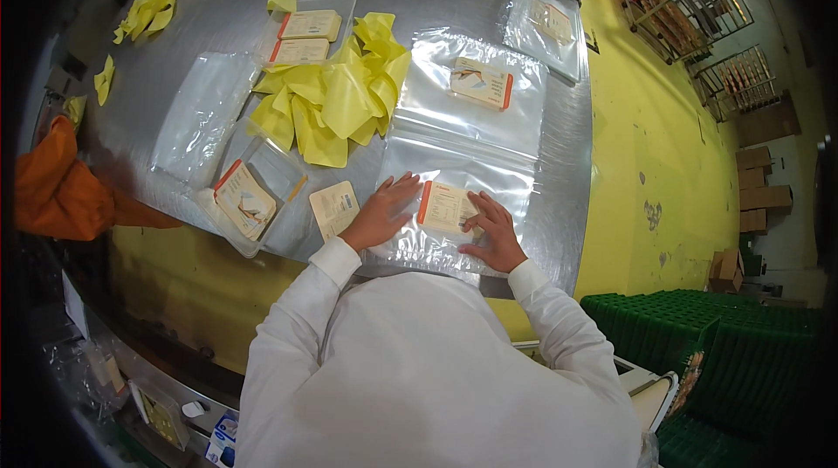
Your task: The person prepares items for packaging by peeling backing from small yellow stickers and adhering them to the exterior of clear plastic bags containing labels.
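Note:
A cream card-like label with a red edge [443,208] lies on a clear plastic bag [428,158] in front of me. My left hand [384,213] rests flat on the bag at the label's left, fingers stretched out and just short of it. My right hand [496,234] has its fingers spread, the tips touching the label's right edge. Left of my left hand lies another cream label [334,209], partly tucked by my wrist. Farther up, a second clear bag [428,53] carries a similar label with a red edge [481,84].
Crumpled yellow sheets [345,92] lie left of the bags. A clear tub [288,173] holds a stack of labels; another tub [347,10] holds more. Clear bags [202,114] are stacked on the metal table [559,206]. Green crates [698,328] stand right, an orange cloth [61,184] left.

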`<action>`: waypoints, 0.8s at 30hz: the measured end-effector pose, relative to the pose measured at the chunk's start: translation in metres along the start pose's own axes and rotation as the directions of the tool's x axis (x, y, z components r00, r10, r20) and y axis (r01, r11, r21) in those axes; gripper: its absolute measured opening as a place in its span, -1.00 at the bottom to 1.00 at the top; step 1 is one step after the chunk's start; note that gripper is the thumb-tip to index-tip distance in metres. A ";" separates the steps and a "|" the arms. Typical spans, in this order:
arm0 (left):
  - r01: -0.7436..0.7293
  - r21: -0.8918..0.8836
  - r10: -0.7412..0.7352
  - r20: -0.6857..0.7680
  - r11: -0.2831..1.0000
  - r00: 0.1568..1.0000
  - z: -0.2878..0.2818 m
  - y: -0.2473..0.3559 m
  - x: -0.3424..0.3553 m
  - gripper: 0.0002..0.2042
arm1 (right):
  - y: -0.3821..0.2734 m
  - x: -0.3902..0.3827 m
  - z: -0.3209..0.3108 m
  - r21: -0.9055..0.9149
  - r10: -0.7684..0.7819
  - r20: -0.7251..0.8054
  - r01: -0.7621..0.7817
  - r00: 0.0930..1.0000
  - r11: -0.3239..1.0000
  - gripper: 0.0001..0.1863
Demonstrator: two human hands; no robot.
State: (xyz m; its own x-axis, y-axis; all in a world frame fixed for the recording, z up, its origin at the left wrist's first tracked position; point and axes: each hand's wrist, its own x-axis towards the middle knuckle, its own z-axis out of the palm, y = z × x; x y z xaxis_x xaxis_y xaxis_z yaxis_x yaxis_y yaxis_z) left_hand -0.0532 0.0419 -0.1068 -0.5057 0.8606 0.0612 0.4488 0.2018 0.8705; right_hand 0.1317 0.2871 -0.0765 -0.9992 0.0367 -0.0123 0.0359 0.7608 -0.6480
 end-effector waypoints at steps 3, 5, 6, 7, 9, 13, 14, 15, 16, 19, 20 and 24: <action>0.074 -0.245 -0.143 -0.277 0.967 0.950 -0.010 0.023 -0.015 -0.58 | 0.007 0.000 0.006 -0.025 0.018 -0.024 -0.019 1.000 1.000 -0.67; 0.127 -0.259 -0.220 -0.368 0.957 0.903 -0.020 0.021 -0.039 -0.61 | 0.005 0.001 0.005 -0.032 0.027 -0.032 -0.028 0.999 0.999 -0.73; 0.137 -0.125 -0.180 -0.465 0.983 0.867 -0.019 0.014 -0.053 -0.59 | 0.001 0.002 0.003 -0.027 0.036 -0.039 -0.037 0.999 0.999 -0.76; 0.160 0.014 -0.125 -0.554 0.987 0.823 -0.017 0.004 -0.069 -0.56 | -0.002 0.004 0.002 -0.022 0.040 -0.046 -0.041 0.998 0.999 -0.78; 0.319 0.196 -0.128 -0.637 0.927 0.760 -0.011 0.006 -0.088 -0.48 | 0.002 0.010 -0.003 0.011 0.043 -0.018 -0.043 0.999 0.999 -0.81; 0.551 0.274 -0.287 -0.628 0.788 0.723 -0.006 0.022 -0.109 -0.24 | 0.023 0.038 -0.032 0.253 0.008 0.194 -0.058 0.981 0.966 -0.85; 0.547 0.261 -0.288 -0.631 0.796 0.720 -0.004 0.023 -0.109 -0.24 | 0.034 0.050 -0.043 0.296 0.021 0.320 -0.120 0.947 0.948 -0.86; 0.540 0.248 -0.287 -0.634 0.804 0.718 -0.002 0.023 -0.108 -0.24 | 0.044 0.066 -0.061 0.349 -0.048 0.413 -0.110 0.909 0.931 -0.85; 0.548 0.210 -0.307 -0.644 0.810 0.701 0.000 0.021 -0.109 -0.24 | 0.029 0.092 -0.089 0.148 0.072 0.513 -0.171 0.856 0.974 -0.85; 0.514 0.085 -0.325 -0.684 0.854 0.654 0.000 0.019 -0.106 -0.23 | 0.025 0.151 -0.142 -0.404 0.033 -0.243 -0.132 0.969 0.905 -0.85; 0.478 0.027 -0.318 -0.714 0.878 0.624 0.001 0.020 -0.105 -0.23 | 0.014 0.169 -0.150 -0.526 -0.229 -0.588 -0.151 0.776 0.837 -0.87; 0.405 -0.127 -0.347 -0.772 0.906 0.533 0.001 0.027 -0.100 -0.25 | -0.026 0.184 -0.148 -0.364 -0.296 -0.748 0.006 0.594 0.931 -0.90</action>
State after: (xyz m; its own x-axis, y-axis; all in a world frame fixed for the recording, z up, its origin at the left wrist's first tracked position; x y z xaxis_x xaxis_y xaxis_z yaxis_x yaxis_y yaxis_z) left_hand 0.0103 -0.0382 -0.0896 -0.9938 0.0281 0.1076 0.1081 0.4715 0.8752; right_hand -0.0507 0.3705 0.0507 -0.5934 0.2809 0.7543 0.0325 0.9447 -0.3263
